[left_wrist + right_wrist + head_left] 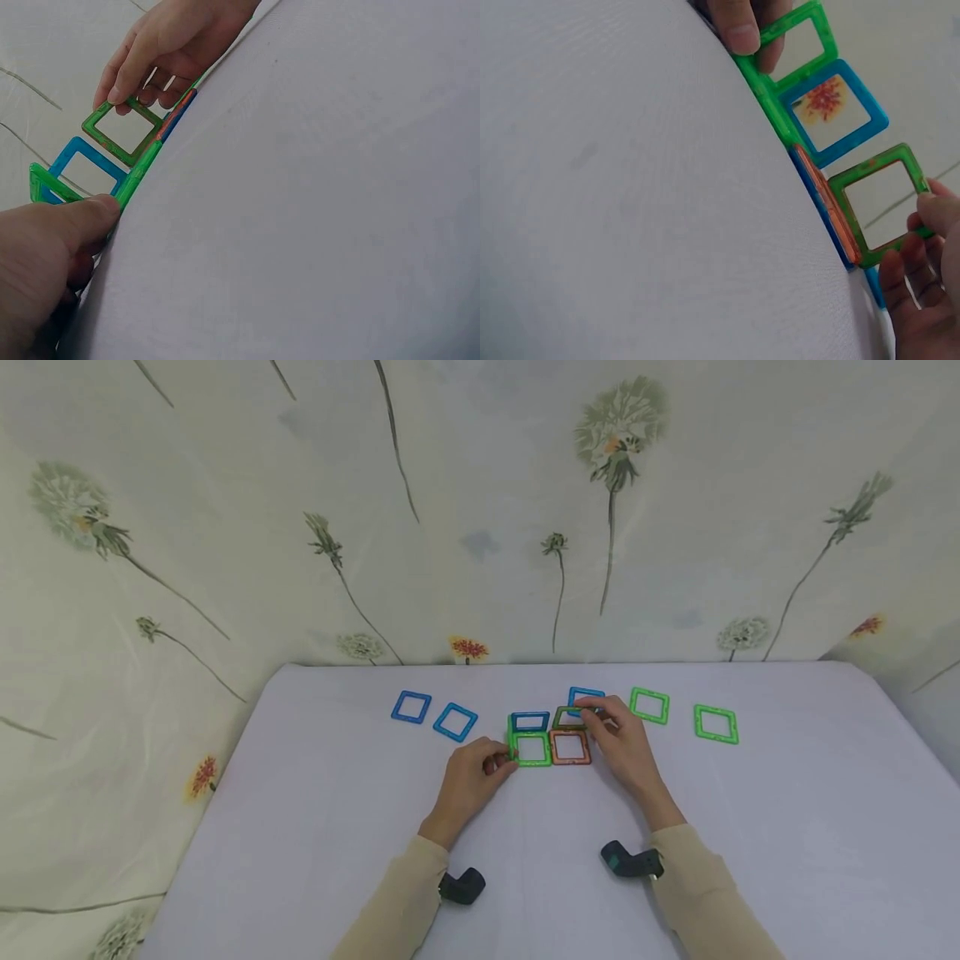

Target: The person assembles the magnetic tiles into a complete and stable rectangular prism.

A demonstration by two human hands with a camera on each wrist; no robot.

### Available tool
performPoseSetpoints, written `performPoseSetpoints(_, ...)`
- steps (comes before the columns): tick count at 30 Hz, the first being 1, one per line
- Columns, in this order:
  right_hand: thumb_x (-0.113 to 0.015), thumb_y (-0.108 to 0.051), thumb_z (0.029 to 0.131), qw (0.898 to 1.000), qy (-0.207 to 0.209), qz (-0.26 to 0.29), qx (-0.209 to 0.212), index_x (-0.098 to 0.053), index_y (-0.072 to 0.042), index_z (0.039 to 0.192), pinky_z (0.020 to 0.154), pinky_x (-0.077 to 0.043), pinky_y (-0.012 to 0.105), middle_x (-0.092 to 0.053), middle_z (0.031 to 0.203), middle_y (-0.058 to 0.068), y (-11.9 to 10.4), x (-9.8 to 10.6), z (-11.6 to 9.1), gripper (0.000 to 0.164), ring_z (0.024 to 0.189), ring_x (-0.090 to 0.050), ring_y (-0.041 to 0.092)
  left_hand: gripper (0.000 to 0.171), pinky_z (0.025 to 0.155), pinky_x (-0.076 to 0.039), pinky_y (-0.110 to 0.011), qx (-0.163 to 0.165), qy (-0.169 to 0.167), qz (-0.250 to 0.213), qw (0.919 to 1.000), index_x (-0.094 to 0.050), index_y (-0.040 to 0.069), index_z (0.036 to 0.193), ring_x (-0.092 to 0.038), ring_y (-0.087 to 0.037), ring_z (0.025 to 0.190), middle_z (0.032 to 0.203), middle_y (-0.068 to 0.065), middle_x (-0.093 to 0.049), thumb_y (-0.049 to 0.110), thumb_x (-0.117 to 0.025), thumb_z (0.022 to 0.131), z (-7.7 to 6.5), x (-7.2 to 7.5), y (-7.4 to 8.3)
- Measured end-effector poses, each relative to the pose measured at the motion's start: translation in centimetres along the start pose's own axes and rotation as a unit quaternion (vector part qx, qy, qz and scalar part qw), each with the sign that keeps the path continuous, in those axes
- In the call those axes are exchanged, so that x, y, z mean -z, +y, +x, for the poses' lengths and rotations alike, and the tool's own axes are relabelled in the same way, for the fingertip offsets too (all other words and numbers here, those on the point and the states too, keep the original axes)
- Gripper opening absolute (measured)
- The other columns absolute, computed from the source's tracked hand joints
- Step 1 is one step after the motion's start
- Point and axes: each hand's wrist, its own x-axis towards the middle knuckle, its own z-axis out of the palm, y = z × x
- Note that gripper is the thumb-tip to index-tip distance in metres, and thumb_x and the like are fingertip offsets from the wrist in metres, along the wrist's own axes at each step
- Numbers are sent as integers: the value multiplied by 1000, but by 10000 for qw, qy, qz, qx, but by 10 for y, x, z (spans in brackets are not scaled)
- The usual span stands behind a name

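Square magnetic tiles with open centres form a small structure on the table. A green tile [534, 764] lies flat beside an orange tile [572, 762], under which blue shows in the right wrist view. Behind the flat green one stands a blue tile [870, 103]. My left hand [468, 777] pinches the structure's left side, thumb at the flat tile's edge, fingers against an upright green tile [826, 34]. Between thumb and fingers of my right hand [630, 756] is a green tile with reddish inner edges [851, 225], tilted up along the orange tile's back edge.
Two blue tiles, one farther left [407, 720] and one nearer [447, 735], lie left of the structure. Another blue tile [587, 690] is partly behind my right hand. Two green tiles, a nearer [650, 692] and a farther [716, 708], lie to the right. Flower-printed cloth [480, 593] hangs behind.
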Motion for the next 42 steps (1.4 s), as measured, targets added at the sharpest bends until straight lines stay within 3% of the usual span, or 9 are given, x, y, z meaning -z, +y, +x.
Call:
performPoseSetpoints(6, -54, -16, 96, 10000, 12, -44, -34, -63, -9, 117, 68, -46, 14, -59, 107, 8, 10, -2, 3, 24, 92, -51, 16, 19, 58, -39, -15, 13, -44, -12, 10000, -71, 14, 100, -48, -7, 68, 76, 6, -59, 23, -72, 83, 0, 0, 1)
performPoseSetpoints(13, -54, -30, 96, 9999, -1, -2, -157, -64, -22, 116, 69, -46, 16, -59, 108, -1, 37, -7, 8, 24, 91, -50, 13, 18, 58, -38, -15, 19, -1, 23, 10000, -71, 14, 99, -49, -8, 67, 75, 6, -59, 22, -72, 83, -1, 1, 2)
performPoseSetpoints(21, -53, -34, 96, 9998, -90, 102, -135, -63, -25, 117, 86, -45, 27, -59, 114, -5, 40, -6, 6, 25, 96, -51, 10, 19, 58, -39, -15, 19, -45, -34, 10000, -71, 13, 101, -49, -8, 67, 76, 5, -59, 21, -71, 84, -1, 3, 5)
performPoseSetpoints(25, -52, -34, 96, 9997, -104, 116, -161, -62, -26, 118, 84, -45, 24, -59, 117, -4, 40, -7, 5, 26, 97, -52, 9, 20, 58, -39, -15, 18, -71, -24, 10000, -71, 13, 102, -49, -8, 68, 77, 5, -59, 21, -71, 84, -1, 3, 4)
performPoseSetpoints(31, -51, -35, 97, 9998, -38, 46, -190, -59, -23, 124, 75, -45, 18, -59, 118, 1, 41, -6, 3, 31, 91, -53, 10, 19, 58, -39, -15, -16, -89, -28, 10000, -71, 13, 102, -49, -7, 68, 79, 5, -60, 20, -71, 84, -1, 3, 5)
performPoseSetpoints(36, -51, -30, 97, 9993, 25, 361, -135, -47, -12, 133, 69, -47, 19, -59, 115, 12, 42, -7, 5, 41, 82, -56, 12, 19, 58, -40, -15, 28, -40, 2, 10000, -71, 13, 101, -49, -6, 68, 83, 5, -62, 19, -72, 84, -1, 2, 6)
performPoseSetpoints(42, -56, -18, 95, 9993, -20, 292, -212, -45, -6, 128, 73, -46, 13, -53, 125, 17, 28, -6, 2, 36, 92, -54, 13, 17, 58, -39, -15, -63, -112, 65, 9999, -70, 13, 101, -48, -5, 68, 84, 5, -62, 18, -71, 85, 0, 5, 6)
